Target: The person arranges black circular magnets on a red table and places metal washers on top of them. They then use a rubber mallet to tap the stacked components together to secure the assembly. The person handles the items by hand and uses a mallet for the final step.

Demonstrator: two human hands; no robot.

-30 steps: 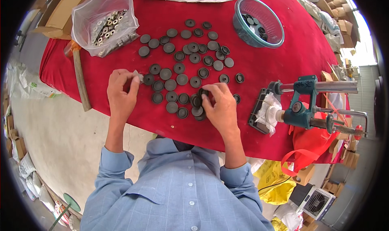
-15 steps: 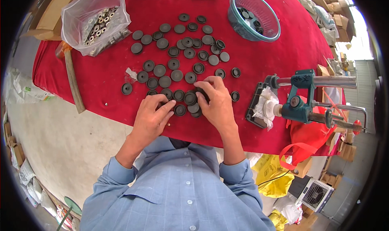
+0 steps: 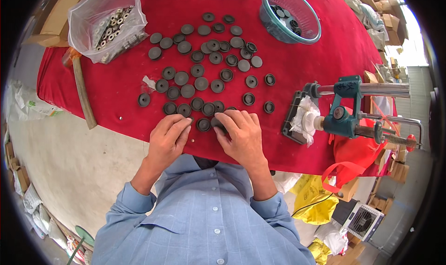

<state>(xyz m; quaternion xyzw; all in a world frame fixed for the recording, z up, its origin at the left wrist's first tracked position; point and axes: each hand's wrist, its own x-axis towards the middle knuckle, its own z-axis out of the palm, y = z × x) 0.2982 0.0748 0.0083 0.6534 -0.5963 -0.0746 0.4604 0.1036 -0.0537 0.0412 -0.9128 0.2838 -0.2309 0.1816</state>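
Many dark grey round caps lie scattered over the red cloth, some with a raised rim and hub showing, others with a smooth flat side. My left hand [image 3: 168, 135] is closed at the near edge of the group, beside a hubbed cap [image 3: 184, 110]; a dark sliver shows at its fingertips, mostly hidden. My right hand [image 3: 242, 137] pinches a dark cap [image 3: 218, 123] between thumb and fingers. Between the two hands a rimmed cap [image 3: 203, 124] lies on the cloth. Other caps are partly covered by my right fingers.
A clear plastic bag [image 3: 104, 44] of metal rings stands far left, near a wooden-handled hammer [image 3: 84, 93]. At the far right is a teal basin [image 3: 304, 38] holding more caps. A green hand press [image 3: 341, 114] lies at the right, before a red bag [image 3: 357, 155].
My right hand has moved nearer to me, and caps beneath it have shifted. A rimmed cap now shows beyond it, to the right. My left hand has drawn slightly left, fingers bunched.
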